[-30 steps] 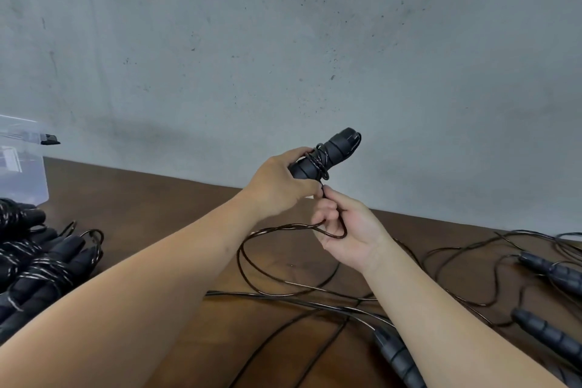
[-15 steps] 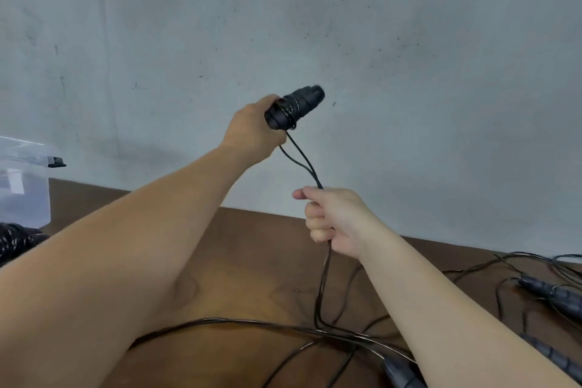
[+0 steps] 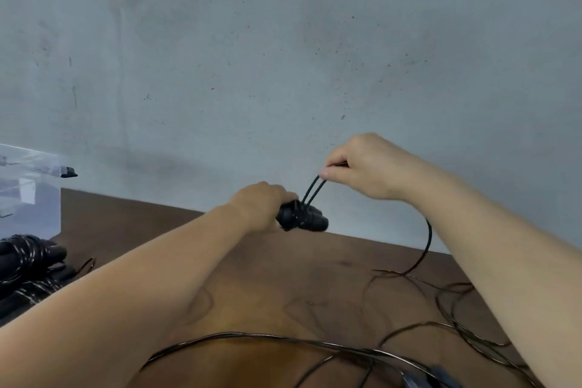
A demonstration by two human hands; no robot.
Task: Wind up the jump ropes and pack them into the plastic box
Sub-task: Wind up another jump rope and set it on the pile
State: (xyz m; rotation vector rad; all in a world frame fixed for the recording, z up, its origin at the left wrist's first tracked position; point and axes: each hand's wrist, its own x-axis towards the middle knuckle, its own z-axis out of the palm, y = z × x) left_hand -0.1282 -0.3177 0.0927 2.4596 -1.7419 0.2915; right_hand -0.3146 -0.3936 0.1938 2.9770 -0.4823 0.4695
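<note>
My left hand (image 3: 259,208) grips the black jump rope handles (image 3: 304,220) just above the brown table (image 3: 283,287), their ends pointing right. Two taut strands of black rope (image 3: 311,190) rise from the handles to my right hand (image 3: 362,167), which pinches them up and to the right. The rope then hangs in a curve (image 3: 426,242) down onto the table. The clear plastic box (image 3: 30,195) stands at the far left by the wall.
Several wound jump ropes (image 3: 28,264) lie in a pile at the left, in front of the box. Loose black ropes (image 3: 346,350) sprawl over the near and right part of the table. A grey wall rises right behind the table.
My left hand has come down and right with the handles, to just above the table. My right hand has risen to the right, now above the handles, pulling the rope taut.
</note>
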